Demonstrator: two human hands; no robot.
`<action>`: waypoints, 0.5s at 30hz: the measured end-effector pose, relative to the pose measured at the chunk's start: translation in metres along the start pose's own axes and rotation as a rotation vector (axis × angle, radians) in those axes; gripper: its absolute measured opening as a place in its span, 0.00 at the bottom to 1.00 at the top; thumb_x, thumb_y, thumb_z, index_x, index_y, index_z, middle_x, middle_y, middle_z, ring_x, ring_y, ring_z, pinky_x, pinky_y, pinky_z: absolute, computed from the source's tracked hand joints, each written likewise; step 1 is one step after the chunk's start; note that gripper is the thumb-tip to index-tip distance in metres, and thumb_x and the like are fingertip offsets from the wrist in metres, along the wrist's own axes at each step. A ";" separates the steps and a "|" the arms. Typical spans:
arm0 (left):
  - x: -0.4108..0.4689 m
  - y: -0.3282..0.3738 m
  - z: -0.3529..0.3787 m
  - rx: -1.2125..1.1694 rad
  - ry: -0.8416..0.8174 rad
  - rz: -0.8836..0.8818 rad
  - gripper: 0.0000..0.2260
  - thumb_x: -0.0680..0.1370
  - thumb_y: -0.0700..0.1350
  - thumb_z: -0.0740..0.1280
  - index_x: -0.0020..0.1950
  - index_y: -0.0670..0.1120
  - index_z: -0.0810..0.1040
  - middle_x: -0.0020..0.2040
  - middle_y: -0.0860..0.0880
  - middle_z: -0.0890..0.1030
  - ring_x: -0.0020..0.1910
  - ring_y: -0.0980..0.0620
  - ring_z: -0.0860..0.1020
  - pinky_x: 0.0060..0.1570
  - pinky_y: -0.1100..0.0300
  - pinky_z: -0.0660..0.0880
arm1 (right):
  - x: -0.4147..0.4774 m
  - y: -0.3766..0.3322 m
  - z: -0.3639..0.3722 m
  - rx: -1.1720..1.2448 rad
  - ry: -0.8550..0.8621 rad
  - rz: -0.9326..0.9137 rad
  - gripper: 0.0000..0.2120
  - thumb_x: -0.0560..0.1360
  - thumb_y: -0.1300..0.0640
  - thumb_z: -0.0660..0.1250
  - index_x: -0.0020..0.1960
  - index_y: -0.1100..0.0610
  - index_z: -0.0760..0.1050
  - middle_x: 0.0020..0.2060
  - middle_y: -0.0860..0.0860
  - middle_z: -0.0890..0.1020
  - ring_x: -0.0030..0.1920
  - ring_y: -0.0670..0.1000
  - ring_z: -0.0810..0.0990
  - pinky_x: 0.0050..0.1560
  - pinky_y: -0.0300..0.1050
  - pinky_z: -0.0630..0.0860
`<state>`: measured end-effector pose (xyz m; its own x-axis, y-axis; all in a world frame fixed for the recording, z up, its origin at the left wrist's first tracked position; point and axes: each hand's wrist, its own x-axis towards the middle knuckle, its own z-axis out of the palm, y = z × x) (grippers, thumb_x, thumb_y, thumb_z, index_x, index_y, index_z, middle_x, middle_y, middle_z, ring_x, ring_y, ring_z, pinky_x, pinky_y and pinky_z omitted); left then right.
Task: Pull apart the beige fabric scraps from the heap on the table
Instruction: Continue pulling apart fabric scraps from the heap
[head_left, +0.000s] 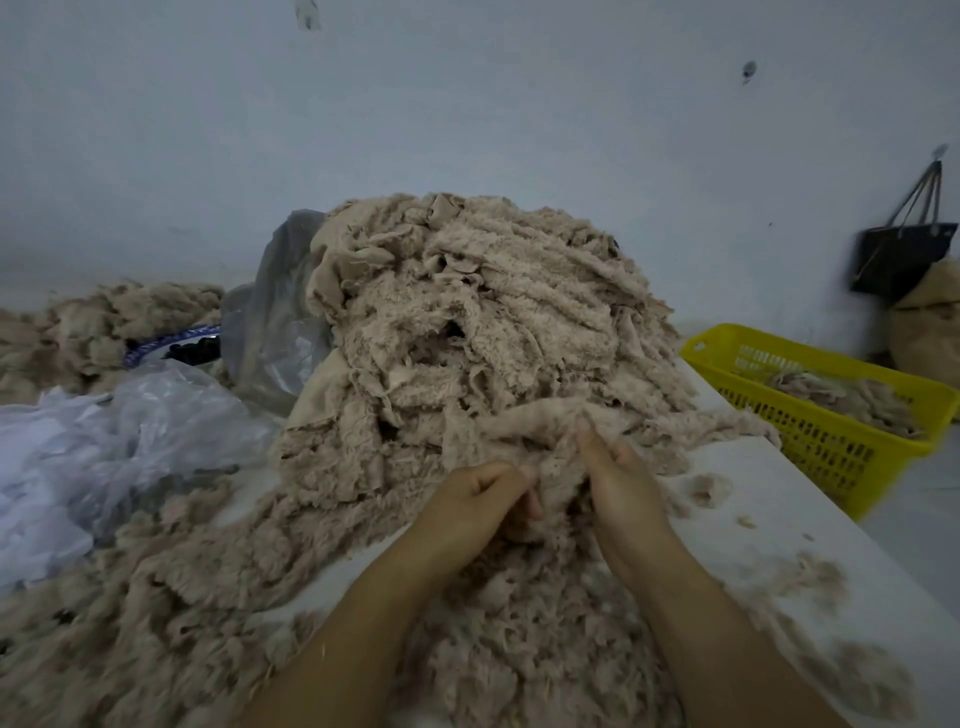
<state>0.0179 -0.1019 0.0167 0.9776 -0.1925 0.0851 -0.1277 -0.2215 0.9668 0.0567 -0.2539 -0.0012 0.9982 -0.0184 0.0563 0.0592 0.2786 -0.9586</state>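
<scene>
Beige fabric scraps (483, 312) were piled high at the middle of the white surface (753, 499), against a pale wall, with looser fluff spread toward the near edge.

From the head view, both bare hands met at the front foot of the pile on one fleecy strip (675, 415). The left hand (478, 499) had its fingers curled, its grip pinching the strip's lower fold. The right hand (621, 483) reached up just beside it, fingertips nipped on the upper fold, thumb mostly hidden.

The strip lay with its long axis side to side across the pile's front. Its right end trailed toward the surface edge near a yellow basket (831, 447) that held more scraps.

The step in hand looked like the separation of this one piece. The next move probably called for drawing the hands apart along that axis while the tangled pile stayed put. Crumpled plastic bags (130, 431) lay to the left.
</scene>
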 end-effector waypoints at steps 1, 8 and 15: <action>0.002 -0.003 -0.002 0.057 0.022 -0.003 0.22 0.83 0.50 0.62 0.29 0.49 0.77 0.28 0.53 0.78 0.29 0.57 0.75 0.36 0.67 0.73 | 0.002 -0.002 -0.001 0.101 0.036 0.008 0.05 0.81 0.49 0.63 0.50 0.48 0.77 0.38 0.39 0.86 0.38 0.37 0.84 0.35 0.33 0.78; 0.002 -0.007 -0.009 0.071 0.155 -0.013 0.22 0.70 0.68 0.63 0.30 0.50 0.73 0.24 0.56 0.71 0.21 0.60 0.67 0.25 0.70 0.66 | 0.003 -0.020 -0.008 0.374 0.146 0.078 0.27 0.71 0.42 0.70 0.66 0.55 0.75 0.59 0.54 0.83 0.58 0.55 0.82 0.61 0.59 0.77; 0.003 -0.012 -0.001 0.206 0.014 0.098 0.05 0.80 0.53 0.68 0.44 0.59 0.78 0.38 0.66 0.81 0.37 0.70 0.78 0.34 0.76 0.69 | -0.004 -0.003 0.010 -0.035 -0.035 0.033 0.13 0.79 0.48 0.67 0.45 0.56 0.85 0.45 0.56 0.87 0.48 0.54 0.86 0.50 0.51 0.81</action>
<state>0.0227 -0.0985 0.0054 0.9610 -0.2095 0.1808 -0.2520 -0.3932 0.8842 0.0522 -0.2448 0.0041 0.9991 0.0237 0.0338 0.0270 0.2449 -0.9692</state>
